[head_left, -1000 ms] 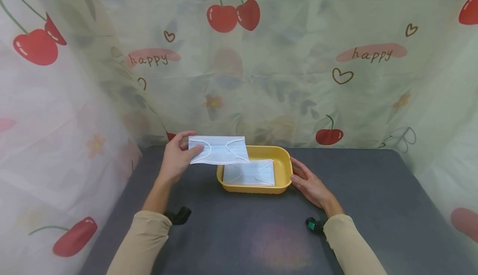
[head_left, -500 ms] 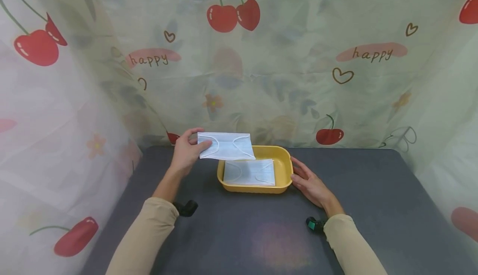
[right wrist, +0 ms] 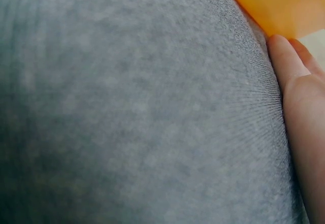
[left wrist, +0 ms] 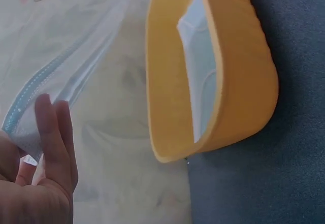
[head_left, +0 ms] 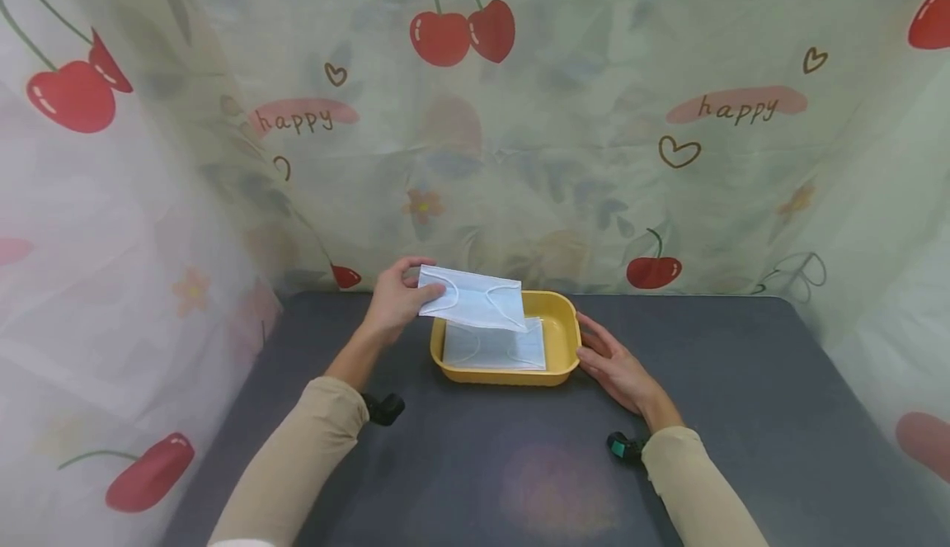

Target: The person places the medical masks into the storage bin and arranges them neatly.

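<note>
My left hand (head_left: pixel 395 304) pinches a pale blue face mask (head_left: pixel 475 298) by its left end, thumb in front and fingers behind. The mask hangs in the air over the back left part of a yellow tray (head_left: pixel 560 316), tilted down to the right, its white ear loops showing. Inside the tray lies another face mask (head_left: pixel 490 347), partly covered by the held one in the head view; the left wrist view also shows this lying mask (left wrist: pixel 200 61). Against the tray's right end rest the fairly straight fingers of my right hand (head_left: pixel 616 370), seen touching the yellow wall in the right wrist view.
The tray stands on a dark grey table (head_left: pixel 460 456), near its back edge. Behind and at both sides hangs a pale curtain (head_left: pixel 519 167) printed with cherries and hearts. Dark wrist-worn devices sit at both sleeves.
My left hand has carried the pinched mask to the right, over the tray, first rising slightly and then tipping the mask's right end down. The right hand and tray stay in place.
</note>
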A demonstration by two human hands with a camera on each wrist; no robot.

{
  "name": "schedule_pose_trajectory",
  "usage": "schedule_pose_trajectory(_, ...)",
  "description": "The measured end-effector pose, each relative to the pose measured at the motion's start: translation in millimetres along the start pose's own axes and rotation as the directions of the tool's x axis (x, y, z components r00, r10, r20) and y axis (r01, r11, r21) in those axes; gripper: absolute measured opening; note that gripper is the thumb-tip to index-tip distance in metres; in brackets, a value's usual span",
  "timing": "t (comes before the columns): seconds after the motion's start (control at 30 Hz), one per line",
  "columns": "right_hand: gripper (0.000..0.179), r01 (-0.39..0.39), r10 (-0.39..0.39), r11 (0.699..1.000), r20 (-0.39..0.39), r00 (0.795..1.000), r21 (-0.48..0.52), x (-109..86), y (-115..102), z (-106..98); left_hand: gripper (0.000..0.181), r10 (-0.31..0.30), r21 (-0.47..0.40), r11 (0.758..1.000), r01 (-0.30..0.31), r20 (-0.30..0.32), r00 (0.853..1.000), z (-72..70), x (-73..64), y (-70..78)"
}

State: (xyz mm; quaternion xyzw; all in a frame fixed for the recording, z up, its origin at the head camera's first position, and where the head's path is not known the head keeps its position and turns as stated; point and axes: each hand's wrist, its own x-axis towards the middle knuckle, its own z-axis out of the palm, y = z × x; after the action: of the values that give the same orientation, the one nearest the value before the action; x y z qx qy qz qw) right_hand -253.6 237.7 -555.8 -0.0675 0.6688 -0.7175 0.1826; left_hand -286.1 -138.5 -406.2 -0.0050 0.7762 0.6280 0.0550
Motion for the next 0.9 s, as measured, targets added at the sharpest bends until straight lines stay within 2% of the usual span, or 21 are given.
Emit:
schedule_pose_trajectory(0.43,0.071,0.003,-0.003,1.0,-0.007,1.0,0.008,-0.1,0,0,0.044,-0.006,0.071,0.997,-0.002,0.11,0.994,24.1,11.6,2.6)
schedule_pose_trajectory(0.9,0.071,0.005,-0.005,1.0,-0.001,1.0,0.02,0.2,0,-1,0.043,-0.021,0.207,0.978,0.006,0.072,0.997,45.3,16.6,-11.3)
